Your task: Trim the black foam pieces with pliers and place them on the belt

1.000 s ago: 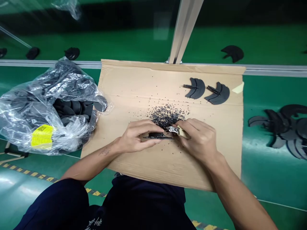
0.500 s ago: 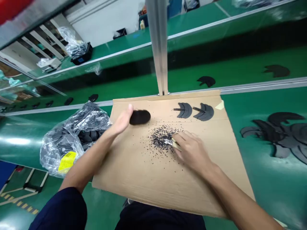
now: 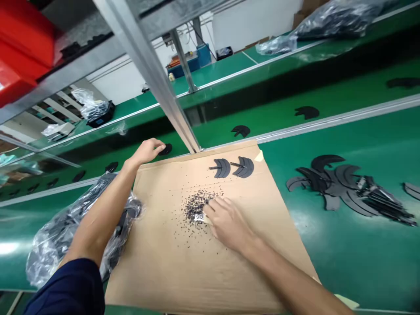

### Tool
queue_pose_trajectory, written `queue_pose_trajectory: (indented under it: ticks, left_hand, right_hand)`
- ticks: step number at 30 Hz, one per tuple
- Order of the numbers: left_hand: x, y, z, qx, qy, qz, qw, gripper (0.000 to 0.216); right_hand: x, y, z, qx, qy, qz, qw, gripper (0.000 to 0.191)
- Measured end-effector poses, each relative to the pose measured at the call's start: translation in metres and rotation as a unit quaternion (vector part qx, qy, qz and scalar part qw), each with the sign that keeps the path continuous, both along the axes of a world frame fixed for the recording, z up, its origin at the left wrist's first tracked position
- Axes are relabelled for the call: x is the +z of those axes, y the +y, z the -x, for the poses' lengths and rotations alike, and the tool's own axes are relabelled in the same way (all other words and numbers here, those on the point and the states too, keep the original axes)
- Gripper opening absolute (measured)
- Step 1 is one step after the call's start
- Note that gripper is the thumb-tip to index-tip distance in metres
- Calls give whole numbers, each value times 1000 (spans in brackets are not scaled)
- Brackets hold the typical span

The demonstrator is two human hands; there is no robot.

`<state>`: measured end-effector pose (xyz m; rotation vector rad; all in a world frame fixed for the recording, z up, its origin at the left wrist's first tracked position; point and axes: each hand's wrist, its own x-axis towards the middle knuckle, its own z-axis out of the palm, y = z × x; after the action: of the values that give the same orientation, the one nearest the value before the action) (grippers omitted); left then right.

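My left hand (image 3: 148, 151) reaches past the cardboard's far left edge over the green conveyor strip. Its fingertips are pinched at the edge of a flat black rounded piece (image 3: 166, 149); whether the piece rests on the strip I cannot tell. My right hand (image 3: 229, 225) is closed around a small tool with a silver metal head (image 3: 198, 217) and a pale handle; its exact kind is hidden. The tool's head lies at a pile of tiny black bits (image 3: 193, 203) on the cardboard sheet (image 3: 183, 271). Two dark fan-shaped pieces (image 3: 223, 168) with thin stems lie at its far side.
To the left, a clear plastic bag (image 3: 49, 245) holds black parts. A heap of dark curved pieces (image 3: 334, 183) and thin strips lies on the green table (image 3: 361, 258) at right. A metal post (image 3: 154, 74) rises behind the cardboard. A red bin (image 3: 26, 48) is at upper left.
My left hand has carried the black rounded piece from above the cardboard to the conveyor strip. My right hand stays by the black bits with its tool. The view has shifted rightward.
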<state>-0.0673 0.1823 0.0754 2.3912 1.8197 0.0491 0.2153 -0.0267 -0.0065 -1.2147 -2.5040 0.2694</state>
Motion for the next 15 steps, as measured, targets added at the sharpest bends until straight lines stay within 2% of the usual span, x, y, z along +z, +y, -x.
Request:
queue_pose_trajectory:
  ticks: [2, 4, 5, 7, 8, 9, 10, 11, 13, 15]
  left_hand:
    - [16, -10, -19, -88, -21, 83, 992, 41]
    - [27, -17, -53, -232, -59, 207, 949, 40]
    - [29, -18, -74, -289, -69, 244, 923, 39]
    - [23, -15, -125, -355, -50, 231, 904, 34]
    - [16, -10, -151, -361, -20, 191, 912, 31]
    - [8, -2, -175, -335, 23, 134, 932, 28]
    - [-2, 7, -198, -276, 55, 64, 958, 28]
    - [-12, 16, -217, -240, 59, 28, 969, 28]
    - [-30, 34, -244, -198, 51, -12, 979, 26]
    - [-41, 47, -257, -173, 38, -28, 984, 29]
  right_hand:
    - [1, -3, 1, 9, -3, 2, 1000, 12]
    - [1, -5, 2, 14, -4, 4, 1000, 14]
    - [1, -5, 2, 15, -3, 4, 1000, 14]
    - [1, -7, 2, 16, -2, 3, 1000, 12]
    - [1, -7, 2, 16, -2, 2, 1000, 11]
    - [1, -7, 1, 17, -3, 2, 1000, 10]
    - [1, -7, 1, 16, -4, 3, 1000, 9]
    - [1, -7, 0, 15, -5, 5, 1000, 9]
    - [0, -7, 0, 14, -7, 9, 1000, 8]
    - [-1, -7, 0, 14, -11, 8, 1000, 9]
